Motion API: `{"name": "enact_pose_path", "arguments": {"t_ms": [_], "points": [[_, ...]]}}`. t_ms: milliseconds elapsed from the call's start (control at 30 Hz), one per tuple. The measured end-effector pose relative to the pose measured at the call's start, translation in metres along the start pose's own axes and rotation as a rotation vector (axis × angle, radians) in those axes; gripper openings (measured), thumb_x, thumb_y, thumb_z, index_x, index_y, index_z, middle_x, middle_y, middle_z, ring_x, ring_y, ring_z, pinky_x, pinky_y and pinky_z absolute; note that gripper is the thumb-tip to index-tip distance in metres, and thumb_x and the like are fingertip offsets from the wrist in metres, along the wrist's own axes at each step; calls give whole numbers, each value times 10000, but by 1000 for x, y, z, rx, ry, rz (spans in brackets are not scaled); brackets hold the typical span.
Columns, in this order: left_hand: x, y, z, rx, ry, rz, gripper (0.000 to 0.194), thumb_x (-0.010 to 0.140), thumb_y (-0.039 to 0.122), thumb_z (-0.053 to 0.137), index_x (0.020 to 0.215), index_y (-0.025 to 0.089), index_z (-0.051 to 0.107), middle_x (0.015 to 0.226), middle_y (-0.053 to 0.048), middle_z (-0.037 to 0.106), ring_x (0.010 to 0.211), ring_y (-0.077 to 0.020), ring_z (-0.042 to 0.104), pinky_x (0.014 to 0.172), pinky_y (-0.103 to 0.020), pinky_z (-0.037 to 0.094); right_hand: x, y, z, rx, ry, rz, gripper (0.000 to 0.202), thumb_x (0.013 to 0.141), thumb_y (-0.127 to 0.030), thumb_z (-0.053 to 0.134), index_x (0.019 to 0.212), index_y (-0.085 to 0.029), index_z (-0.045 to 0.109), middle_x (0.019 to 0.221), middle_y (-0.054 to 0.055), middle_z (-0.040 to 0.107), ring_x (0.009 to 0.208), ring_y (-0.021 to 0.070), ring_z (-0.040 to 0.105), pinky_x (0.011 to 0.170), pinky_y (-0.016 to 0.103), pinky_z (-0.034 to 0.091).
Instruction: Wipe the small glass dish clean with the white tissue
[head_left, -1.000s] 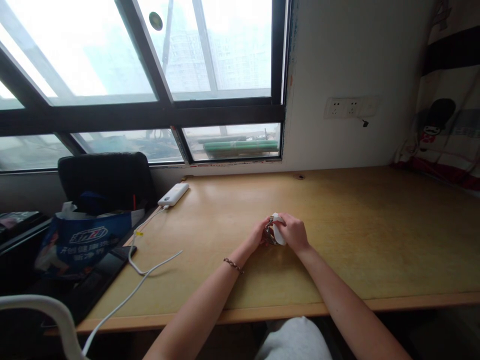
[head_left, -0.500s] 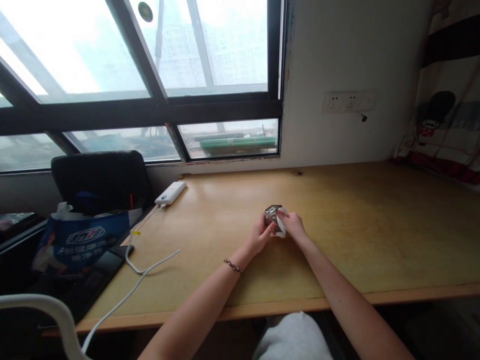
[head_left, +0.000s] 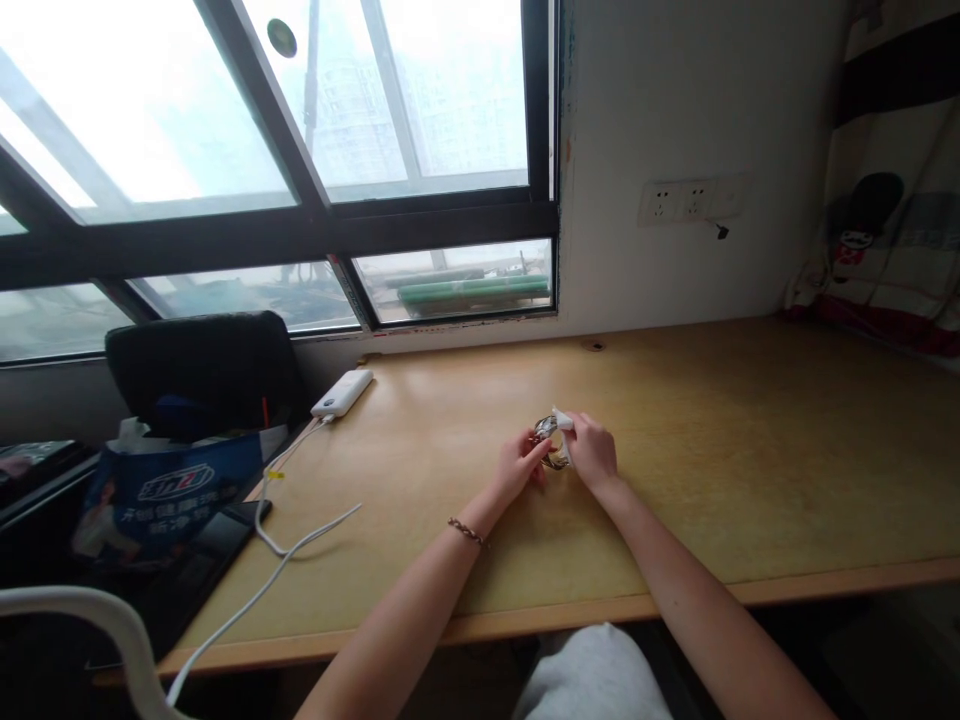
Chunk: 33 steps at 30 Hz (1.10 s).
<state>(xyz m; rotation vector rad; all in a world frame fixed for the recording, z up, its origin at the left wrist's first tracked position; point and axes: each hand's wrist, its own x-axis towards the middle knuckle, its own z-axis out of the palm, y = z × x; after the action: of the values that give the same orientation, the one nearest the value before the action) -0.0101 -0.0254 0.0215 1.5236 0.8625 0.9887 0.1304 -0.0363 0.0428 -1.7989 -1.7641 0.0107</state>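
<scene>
My left hand [head_left: 519,464] is closed around the left side of a small shiny object [head_left: 550,430], dark and silvery, with a rounded outline; its kind is not clear. A crumpled white tissue or cloth [head_left: 564,420] is pinched in my right hand [head_left: 593,450], pressed against the object's upper right edge. Both hands meet above the middle of the wooden desk [head_left: 420,440]. Fingers hide part of the object, and my right hand covers much of the white material.
A white power bank [head_left: 342,393] lies at the desk's left edge, with a white cable [head_left: 300,540] trailing forward. Left of the desk are a black chair [head_left: 206,365] and a blue bag [head_left: 172,495]. Behind stand the window and a wall with sockets [head_left: 679,201].
My right hand has turned and shifted slightly, bringing the white material to the object's upper edge. The object has tilted in my left hand. The view has moved a little.
</scene>
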Motion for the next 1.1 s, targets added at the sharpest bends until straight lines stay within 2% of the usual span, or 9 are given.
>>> {"name": "enact_pose_path", "arguments": {"t_ms": [133,300,467,567,667,833,967,1100], "points": [[-3,2,4,-31,-15,-5,365,707,425,544,933,155,448,773,-58,634,366,-82,509,330,-181,360,0,1,-2,15,19,-34,239,818,-282,389,850,-193,609,773,44,606,672,129,533,544,215,277],[-7,0,7,-20,59,66,324,677,376,593,855,165,422,809,-31,589,488,-83,551,441,-205,448,7,11,9,173,-77,107,261,772,-290,423,693,-153,632,631,52,618,546,121,501,488,210,280],[-3,-4,11,-166,56,128,329,669,307,621,818,173,359,826,-8,533,642,-96,568,586,-249,498,15,17,25,426,-183,286,369,760,-388,405,684,-115,642,611,72,632,553,145,536,464,202,315],[0,-4,11,-214,37,122,359,640,297,649,813,172,360,890,-26,530,705,-111,566,613,-258,497,15,16,29,460,-207,336,387,763,-403,402,711,-111,651,635,82,643,581,158,561,480,208,338],[2,-2,7,-156,14,81,366,628,322,653,849,167,406,900,-35,551,685,-114,565,589,-245,484,12,14,26,308,-153,310,377,778,-399,399,761,-122,655,677,101,650,606,167,568,519,226,349],[1,4,0,99,102,96,293,670,378,597,855,155,556,773,-33,592,634,-111,540,523,-199,434,6,9,11,47,2,137,292,822,-328,368,836,-156,603,784,88,633,673,156,559,562,227,329],[0,7,0,38,95,83,395,688,389,575,1005,161,513,808,-46,614,505,-77,507,436,-184,399,3,5,4,-82,47,29,243,829,-290,374,790,-148,567,765,76,603,663,145,539,546,228,290],[-1,7,-1,-29,71,28,324,703,402,554,885,138,512,778,-54,628,407,-54,469,394,-190,388,2,4,3,-85,40,-13,203,808,-290,418,763,-151,560,752,60,594,658,135,531,537,225,271]]}}
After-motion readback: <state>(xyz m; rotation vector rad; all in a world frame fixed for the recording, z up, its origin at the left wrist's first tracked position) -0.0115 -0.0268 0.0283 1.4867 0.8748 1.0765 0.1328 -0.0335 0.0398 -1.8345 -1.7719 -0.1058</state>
